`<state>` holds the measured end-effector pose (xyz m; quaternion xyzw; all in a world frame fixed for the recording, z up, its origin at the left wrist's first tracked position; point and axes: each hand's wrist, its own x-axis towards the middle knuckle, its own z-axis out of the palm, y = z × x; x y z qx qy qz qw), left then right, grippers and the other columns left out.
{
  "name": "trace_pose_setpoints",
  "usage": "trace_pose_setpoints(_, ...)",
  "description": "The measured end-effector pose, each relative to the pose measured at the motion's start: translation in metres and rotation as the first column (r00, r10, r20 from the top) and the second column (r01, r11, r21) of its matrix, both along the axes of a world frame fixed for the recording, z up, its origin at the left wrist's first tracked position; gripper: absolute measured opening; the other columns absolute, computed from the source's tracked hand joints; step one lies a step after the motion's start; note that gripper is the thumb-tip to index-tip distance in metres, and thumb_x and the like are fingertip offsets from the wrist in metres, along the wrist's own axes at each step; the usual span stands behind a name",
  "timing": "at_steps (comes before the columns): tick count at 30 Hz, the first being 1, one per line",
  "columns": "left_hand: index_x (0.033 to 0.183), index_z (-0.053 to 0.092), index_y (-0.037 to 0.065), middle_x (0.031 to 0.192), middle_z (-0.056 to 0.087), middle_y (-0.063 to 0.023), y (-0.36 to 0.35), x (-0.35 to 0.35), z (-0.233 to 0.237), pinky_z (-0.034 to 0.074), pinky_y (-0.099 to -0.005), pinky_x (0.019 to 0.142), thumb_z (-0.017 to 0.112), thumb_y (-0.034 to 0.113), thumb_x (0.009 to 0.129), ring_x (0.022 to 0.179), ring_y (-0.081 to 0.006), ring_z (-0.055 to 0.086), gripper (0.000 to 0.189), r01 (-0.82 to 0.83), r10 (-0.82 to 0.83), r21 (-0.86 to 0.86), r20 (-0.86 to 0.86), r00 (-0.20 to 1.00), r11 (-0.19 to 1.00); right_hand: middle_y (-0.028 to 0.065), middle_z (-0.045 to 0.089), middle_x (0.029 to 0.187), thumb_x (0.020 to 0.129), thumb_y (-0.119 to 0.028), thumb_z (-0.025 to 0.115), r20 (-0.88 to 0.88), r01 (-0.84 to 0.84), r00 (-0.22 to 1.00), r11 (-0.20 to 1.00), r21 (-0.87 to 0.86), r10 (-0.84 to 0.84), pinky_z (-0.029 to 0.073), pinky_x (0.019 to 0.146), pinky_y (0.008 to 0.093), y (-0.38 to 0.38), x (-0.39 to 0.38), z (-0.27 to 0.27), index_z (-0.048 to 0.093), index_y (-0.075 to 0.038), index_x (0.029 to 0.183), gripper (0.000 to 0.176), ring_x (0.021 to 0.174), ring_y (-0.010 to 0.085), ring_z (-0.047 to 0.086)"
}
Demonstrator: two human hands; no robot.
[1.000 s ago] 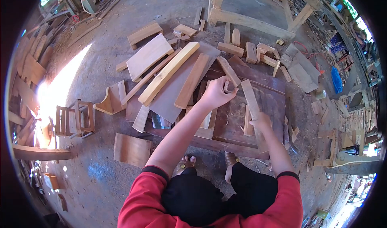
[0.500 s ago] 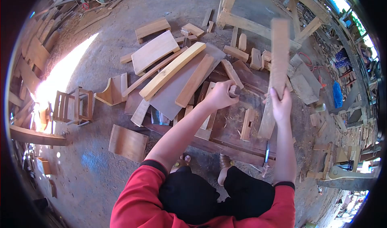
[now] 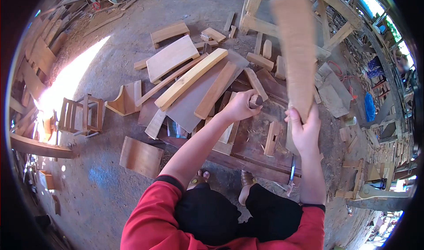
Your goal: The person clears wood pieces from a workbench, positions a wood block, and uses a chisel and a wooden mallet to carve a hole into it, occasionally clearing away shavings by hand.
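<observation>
My left hand (image 3: pixel 240 106) is wrapped round an upright wooden tool handle (image 3: pixel 255 101); its rounded end pokes out of the fist, and the lower part is hidden. In my right hand (image 3: pixel 304 133) is a long flat wooden board (image 3: pixel 297 51), gripped at its narrow lower end and blurred at the top. Below the hands, a wood block with a slot (image 3: pixel 272 138) lies on the low work surface (image 3: pixel 251 150), among shavings. Partly behind my right hand is another wood strip (image 3: pixel 291 139). A narrow shiny blade (image 3: pixel 293 168) lies by the near edge.
Left of my left hand, several planks and a pale beam (image 3: pixel 191 79) are piled on a grey board (image 3: pixel 183 110). A curved wood piece (image 3: pixel 141 156) and a small slatted wooden frame (image 3: pixel 81 115) rest on the floor. A timber trestle (image 3: pixel 265 26) stands beyond.
The board in my right hand has lifted and tilted towards me, looking larger, while that hand shifted slightly nearer. My left hand keeps its hold, nearly still.
</observation>
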<state>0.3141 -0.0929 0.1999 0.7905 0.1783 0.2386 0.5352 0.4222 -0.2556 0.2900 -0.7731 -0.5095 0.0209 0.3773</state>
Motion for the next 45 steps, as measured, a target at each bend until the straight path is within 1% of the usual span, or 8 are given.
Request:
trace_pose_setpoints(7,0.082,0.056,0.001,0.07,0.058,-0.0106,-0.004,0.006,-0.01,0.045,-0.0316,0.062,0.07,0.014,0.069,0.062,-0.0171,0.053,0.024,-0.072,0.082,-0.042,0.302,0.95,0.996,0.0182,0.06,0.065,0.084,-0.027,0.06,0.372,-0.044,0.914,0.953,-0.3,0.16,0.048,0.051,0.0401,0.008,-0.003,-0.015,0.045,-0.002,0.102,0.034,0.058,0.0359,0.061)
trace_pose_setpoints(12,0.085,0.058,0.001,0.072,0.059,-0.0118,0.0,0.001,-0.007,0.045,-0.0316,0.063,0.07,0.014,0.068,0.063,-0.0178,0.054,0.025,-0.073,0.073,0.004,0.107,0.992,0.997,0.0179,0.06,0.062,0.085,-0.029,0.059,-0.263,0.014,0.963,0.963,0.268,0.059,0.048,0.052,0.0422,0.01,-0.017,-0.001,0.044,-0.003,0.096,0.032,0.059,0.0373,0.06)
trace_pose_setpoints(18,0.076,0.051,0.001,0.067,0.056,-0.0124,0.0,0.005,-0.013,0.044,-0.033,0.059,0.071,0.016,0.068,0.059,-0.0191,0.053,0.026,-0.097,0.096,-0.012,0.289,0.953,0.995,0.0189,0.058,0.065,0.084,-0.032,0.059,0.312,-0.006,0.943,0.942,-0.336,0.117,0.045,0.052,0.0468,0.005,-0.011,0.006,0.044,-0.005,0.094,0.032,0.061,0.04,0.059)
trace_pose_setpoints(24,0.076,0.051,0.001,0.068,0.055,-0.0111,0.0,0.001,-0.01,0.043,-0.0328,0.06,0.072,0.015,0.068,0.061,-0.0179,0.049,0.026,-0.083,0.087,-0.032,0.166,0.982,0.996,0.0216,0.06,0.069,0.085,-0.027,0.059,-0.348,0.043,0.933,0.931,0.363,0.093,0.049,0.056,0.0433,0.006,-0.021,-0.003,0.045,-0.004,0.102,0.032,0.065,0.0376,0.061)
trace_pose_setpoints(28,0.076,0.05,0.001,0.066,0.053,-0.0098,0.001,0.005,-0.014,0.042,-0.0313,0.059,0.071,0.015,0.069,0.06,-0.0167,0.046,0.026,-0.064,0.069,-0.026,0.39,0.918,0.998,0.0208,0.06,0.069,0.084,-0.033,0.06,0.358,0.013,0.921,0.909,-0.417,0.152,0.049,0.056,0.0442,0.009,-0.006,-0.001,0.045,-0.003,0.098,0.036,0.062,0.0366,0.061)
trace_pose_setpoints(34,0.098,0.058,0.0,0.088,0.065,-0.0136,0.001,-0.006,-0.002,0.047,-0.0301,0.075,0.067,0.01,0.071,0.084,-0.0206,0.064,0.031,-0.076,0.083,-0.065,0.104,0.991,0.995,0.0104,0.062,0.078,0.084,-0.008,0.06,-0.484,0.073,0.853,0.873,0.482,0.196,0.05,0.057,0.0277,0.011,-0.024,0.01,0.046,0.002,0.097,0.022,0.062,0.0152,0.063)
trace_pose_setpoints(38,0.096,0.059,0.001,0.085,0.064,-0.0141,0.003,-0.002,-0.014,0.047,-0.0307,0.073,0.068,0.012,0.069,0.082,-0.0216,0.064,0.03,-0.067,0.081,-0.077,0.189,0.979,0.995,0.0161,0.062,0.073,0.084,-0.02,0.062,0.296,-0.01,0.951,0.966,-0.26,0.089,0.05,0.057,0.0329,0.012,-0.001,-0.019,0.046,0.0,0.103,0.032,0.066,0.0223,0.065)
trace_pose_setpoints(45,0.081,0.054,0.0,0.072,0.06,-0.0129,-0.002,0.006,-0.012,0.046,-0.03,0.065,0.069,0.013,0.068,0.068,-0.0153,0.057,0.024,-0.039,0.056,-0.12,0.14,0.989,0.992,0.0116,0.061,0.079,0.089,-0.008,0.051,-0.494,0.032,0.86,0.951,0.309,0.132,0.05,0.055,0.027,0.008,-0.008,0.016,0.038,0.002,0.105,0.022,0.062,0.0151,0.061)
